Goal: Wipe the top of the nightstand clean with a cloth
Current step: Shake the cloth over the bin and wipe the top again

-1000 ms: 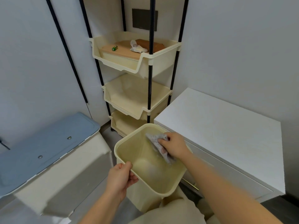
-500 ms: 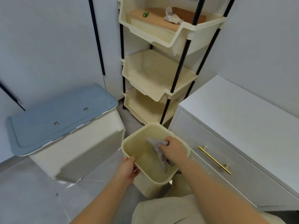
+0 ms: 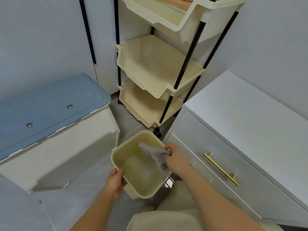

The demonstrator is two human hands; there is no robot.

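Note:
The white nightstand stands at the right, its flat top bare and its drawers fitted with gold handles. A cream plastic bin sits low near the floor in front of me. My left hand grips the bin's near rim. My right hand pinches a grey dotted cloth at the bin's right rim; the cloth hangs down inside the bin.
A cream three-tier rack on black poles stands behind the bin, against the wall. A large white box with a blue lid sits at the left. Grey tiled floor lies between them. My knee shows at the bottom.
My view has tilted down and closer. The bin has sunk toward the floor with both hands. The cloth now hangs more spread out from my right hand.

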